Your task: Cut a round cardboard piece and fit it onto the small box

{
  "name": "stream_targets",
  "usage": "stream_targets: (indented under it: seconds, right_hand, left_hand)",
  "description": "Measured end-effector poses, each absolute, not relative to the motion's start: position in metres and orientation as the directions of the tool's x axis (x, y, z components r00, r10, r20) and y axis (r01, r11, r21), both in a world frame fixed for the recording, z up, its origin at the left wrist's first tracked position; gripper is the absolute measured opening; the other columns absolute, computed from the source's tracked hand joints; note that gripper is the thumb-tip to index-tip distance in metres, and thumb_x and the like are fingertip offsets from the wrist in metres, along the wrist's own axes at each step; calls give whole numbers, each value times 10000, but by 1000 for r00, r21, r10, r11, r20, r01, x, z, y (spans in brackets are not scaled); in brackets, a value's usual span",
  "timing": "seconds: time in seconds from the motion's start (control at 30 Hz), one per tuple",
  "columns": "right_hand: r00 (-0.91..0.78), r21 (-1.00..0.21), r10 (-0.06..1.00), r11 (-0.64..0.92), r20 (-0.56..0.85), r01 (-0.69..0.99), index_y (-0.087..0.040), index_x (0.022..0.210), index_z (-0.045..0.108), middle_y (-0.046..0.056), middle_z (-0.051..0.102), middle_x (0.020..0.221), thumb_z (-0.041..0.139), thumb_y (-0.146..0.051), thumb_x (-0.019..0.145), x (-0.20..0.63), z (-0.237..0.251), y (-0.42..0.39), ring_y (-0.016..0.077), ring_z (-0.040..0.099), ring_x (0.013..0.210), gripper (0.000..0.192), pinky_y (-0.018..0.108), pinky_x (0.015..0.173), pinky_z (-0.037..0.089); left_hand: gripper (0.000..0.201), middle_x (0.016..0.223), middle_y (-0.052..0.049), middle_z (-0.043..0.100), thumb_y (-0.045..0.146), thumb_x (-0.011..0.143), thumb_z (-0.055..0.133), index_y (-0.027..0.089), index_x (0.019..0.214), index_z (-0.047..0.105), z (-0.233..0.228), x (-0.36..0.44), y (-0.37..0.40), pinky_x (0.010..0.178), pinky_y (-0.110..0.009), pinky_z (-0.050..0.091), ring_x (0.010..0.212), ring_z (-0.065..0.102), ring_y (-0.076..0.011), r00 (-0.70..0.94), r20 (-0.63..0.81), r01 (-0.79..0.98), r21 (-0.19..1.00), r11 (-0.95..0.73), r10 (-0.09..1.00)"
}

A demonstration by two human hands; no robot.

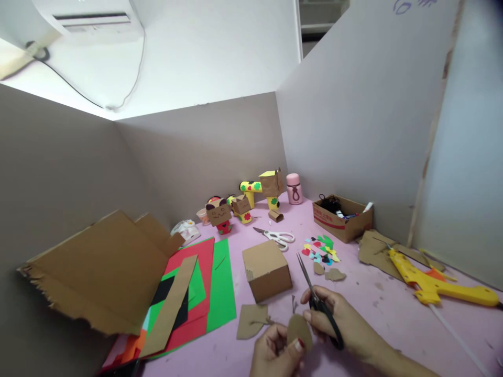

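Between the thumb and fingers of my left hand (275, 352) is a rounded cardboard piece (299, 331), held low at the front of the table. My right hand (334, 319) grips black-handled scissors (309, 276), their blades pointing up and away, just right of the piece. Just beyond my hands sits a small closed cardboard box (268, 269). A flat cardboard scrap (251, 320) lies left of my left hand. Small cut cardboard bits (335, 274) lie beyond the scissors.
White-handled scissors (281, 239) lie behind the box, near colourful paper shapes (320, 248). A yellow glue gun (436, 285) rests at right. Coloured sheets (223, 293) and a large cardboard piece (106, 267) fill the left. Behind stand cardboard animal figures (218, 213), a pink bottle (294, 189) and a supply box (341, 222).
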State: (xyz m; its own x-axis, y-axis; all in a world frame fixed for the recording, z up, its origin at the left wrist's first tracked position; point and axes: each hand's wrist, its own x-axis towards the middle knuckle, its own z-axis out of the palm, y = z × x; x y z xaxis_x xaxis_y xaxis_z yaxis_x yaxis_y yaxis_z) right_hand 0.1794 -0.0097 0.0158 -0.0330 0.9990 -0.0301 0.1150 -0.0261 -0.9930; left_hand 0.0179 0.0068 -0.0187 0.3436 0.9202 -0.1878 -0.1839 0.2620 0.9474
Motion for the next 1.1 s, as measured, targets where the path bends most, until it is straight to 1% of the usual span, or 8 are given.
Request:
stream_targets:
  seconds: [0.13, 0.23, 0.3, 0.47, 0.53, 0.7, 0.93, 1.1]
  right_hand:
    - [13, -930, 1000, 16, 22, 368, -211, 941, 518, -89, 442, 567, 693, -335, 659, 185, 15, -12, 128, 412, 547, 355, 250, 537, 294]
    - [-42, -761, 998, 70, 56, 645, -219, 971, 578, 2, 624, 767, 709, -238, 585, 189, 17, -15, 204, 535, 708, 408, 295, 644, 353]
    - [-106, -672, 993, 118, 59, 732, -198, 984, 621, 71, 651, 929, 677, -176, 543, 192, 18, -16, 264, 566, 850, 445, 339, 733, 388]
    - [-248, -591, 968, 216, 26, 778, -193, 1168, 612, 109, 574, 1143, 579, -56, 462, 194, 25, -20, 283, 527, 1062, 720, 346, 877, 420]
    - [-289, -625, 957, 243, 30, 742, -207, 1194, 597, 99, 555, 1168, 549, -46, 479, 195, 29, -22, 263, 515, 1098, 734, 321, 905, 411]
    - [-317, -655, 947, 269, 48, 706, -229, 1152, 611, 72, 542, 1183, 618, -115, 539, 196, 30, -21, 268, 495, 1104, 624, 322, 933, 381]
    - [-310, -615, 950, 265, 35, 743, -225, 1150, 626, 85, 570, 1175, 690, -179, 571, 193, 28, -13, 283, 497, 1096, 584, 348, 920, 382]
    - [-345, -609, 938, 287, 24, 739, -215, 1188, 619, 114, 583, 1190, 710, -245, 628, 193, 30, -10, 293, 510, 1100, 568, 370, 928, 398]
  left_hand:
    - [500, 615, 8, 682, 518, 511, 827, 168, 782, 594, -10, 12, 11, 518, -185, 400, 538, 599, -89, 223, -124, -238, 955, 177, 967]
    - [434, 689, 10, 674, 529, 601, 775, 180, 810, 624, -3, 3, 17, 591, -198, 423, 617, 585, -96, 86, -10, -232, 972, 30, 996]
    - [402, 653, 27, 631, 531, 628, 754, 181, 795, 646, -2, -4, 22, 597, -194, 415, 611, 533, -93, -13, 67, -183, 981, -68, 998]
    - [467, 682, 19, 628, 544, 577, 773, 186, 847, 644, -1, -14, 28, 669, -230, 463, 672, 552, -134, -49, 57, -153, 986, -64, 997]
    - [469, 744, -14, 658, 553, 611, 746, 177, 877, 652, 6, -14, 28, 721, -270, 481, 741, 589, -172, -15, 70, -121, 990, -72, 997]
    - [265, 908, -85, 666, 432, 722, 652, 171, 760, 675, 47, -4, 44, 859, -328, 421, 954, 567, -257, -6, 307, 223, 928, -298, 952]
    - [150, 611, -26, 673, 287, 649, 636, 149, 661, 695, 83, 23, 97, 577, -269, 418, 604, 577, -181, 195, 228, 310, 909, -280, 954]
    - [150, 592, -8, 663, 308, 642, 635, 174, 618, 698, 78, 25, 108, 566, -259, 398, 609, 566, -174, 239, 229, 374, 875, -307, 944]
